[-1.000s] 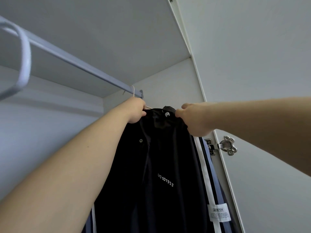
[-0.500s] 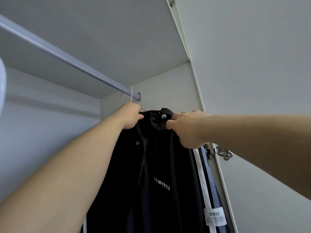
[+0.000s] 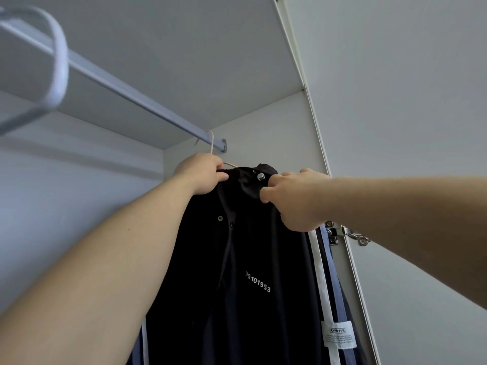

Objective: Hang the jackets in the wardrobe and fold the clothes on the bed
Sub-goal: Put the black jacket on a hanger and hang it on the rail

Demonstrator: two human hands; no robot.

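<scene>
Inside a white wardrobe [image 3: 263, 127], a person's left grip [image 3: 203, 175] is clamped on the collar of a black jacket [image 3: 250, 259], with the fingers curled round the fabric. A pale hanger [image 3: 210, 143] comes out of that grip, and whether the fingers also hold the hanger cannot be told. Straight above the left grip, the hanger's hook sits over the grey rail [image 3: 131, 101], close to the rail's end bracket.

Just to the right, the right grip [image 3: 292, 198] is closed on the other side of the collar, its thumb and fingertips pinching a bunched fold of cloth. A silver snap button [image 3: 261, 176] shows on the collar between the two grips.

Below both grips the jacket hangs full length, with "UG101953" printed in white on its chest. Beneath the right grip, behind the jacket's edge, hangs a second garment [image 3: 320, 272] in navy with a white stripe, and a white label [image 3: 338, 334] is low on it. A metal door hinge [image 3: 347, 233] sits just below the right wrist. Far up and to the left of the left grip, an empty white hanger [image 3: 58, 69] hangs on the same rail, blurred by its nearness to the camera.
</scene>
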